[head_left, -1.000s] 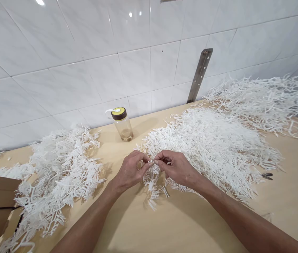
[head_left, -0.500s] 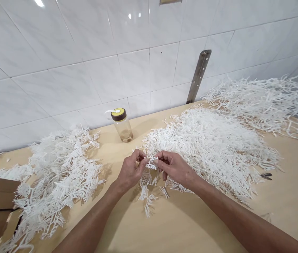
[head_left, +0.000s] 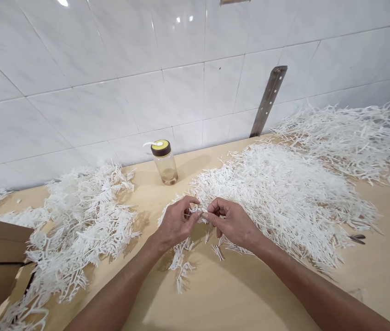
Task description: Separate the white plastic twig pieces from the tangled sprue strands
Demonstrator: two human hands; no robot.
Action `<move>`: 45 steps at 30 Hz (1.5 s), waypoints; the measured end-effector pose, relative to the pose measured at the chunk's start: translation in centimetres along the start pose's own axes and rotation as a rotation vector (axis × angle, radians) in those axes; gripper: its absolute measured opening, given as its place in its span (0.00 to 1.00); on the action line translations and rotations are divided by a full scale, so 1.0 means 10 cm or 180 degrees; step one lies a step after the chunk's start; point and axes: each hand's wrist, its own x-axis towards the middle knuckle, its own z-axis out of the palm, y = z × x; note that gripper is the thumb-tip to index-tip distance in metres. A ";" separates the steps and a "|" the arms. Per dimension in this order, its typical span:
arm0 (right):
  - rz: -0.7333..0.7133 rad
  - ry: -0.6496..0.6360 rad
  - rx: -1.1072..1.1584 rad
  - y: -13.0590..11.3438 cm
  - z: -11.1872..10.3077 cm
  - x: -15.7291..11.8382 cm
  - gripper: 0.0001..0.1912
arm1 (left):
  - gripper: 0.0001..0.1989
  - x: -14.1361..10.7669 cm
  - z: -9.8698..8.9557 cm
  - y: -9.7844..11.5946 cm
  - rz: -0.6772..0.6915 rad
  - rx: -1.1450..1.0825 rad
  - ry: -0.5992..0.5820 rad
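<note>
1. I see a white tangle [head_left: 84, 220] spread across the table [head_left: 250, 299].
2. My left hand [head_left: 174, 225] pinches a white sprig [head_left: 202, 220], fingers nearly closed, above the table.
3. My right hand [head_left: 233, 224] pinches it too, nearly closed.
4. A white heap [head_left: 284, 197] lies beside.

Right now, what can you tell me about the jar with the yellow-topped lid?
The jar looks like clear plastic or glass, roughly cylindrical. Its dark-rimmed lid is on, with a yellow top and a white strap or spout sticking out to the left. Some brownish contents lie at the bottom; what they are, I cannot tell. It stands upright on the table, near the tiled wall, and neither hand touches it.
</note>
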 end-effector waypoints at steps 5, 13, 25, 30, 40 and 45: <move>-0.0022 -0.0100 -0.0051 0.00 -0.03 0.01 0.16 | 0.10 0.04 -0.04 -0.02 -0.0656 -0.0721 -0.0312; 0.0039 -0.0427 -0.0099 -0.01 -0.07 0.01 0.18 | 0.16 0.08 -0.04 -0.03 -0.0983 -0.1418 -0.0433; 0.0129 -0.0382 -0.0051 -0.01 -0.07 0.01 0.11 | 0.14 0.06 0.03 -0.06 -0.0964 -0.1402 -0.0322; 0.0186 -0.0411 0.0076 0.05 -0.04 0.04 0.10 | 0.13 0.05 0.06 -0.10 -0.1011 -0.1059 -0.0142; 0.0273 -0.0371 -0.0320 0.03 -0.07 0.03 0.10 | 0.10 0.05 0.06 -0.10 -0.1042 -0.0924 -0.0187; -0.0014 -0.0377 -0.0473 0.04 -0.06 0.03 0.09 | 0.11 0.04 0.09 -0.08 -0.1147 -0.0991 -0.0235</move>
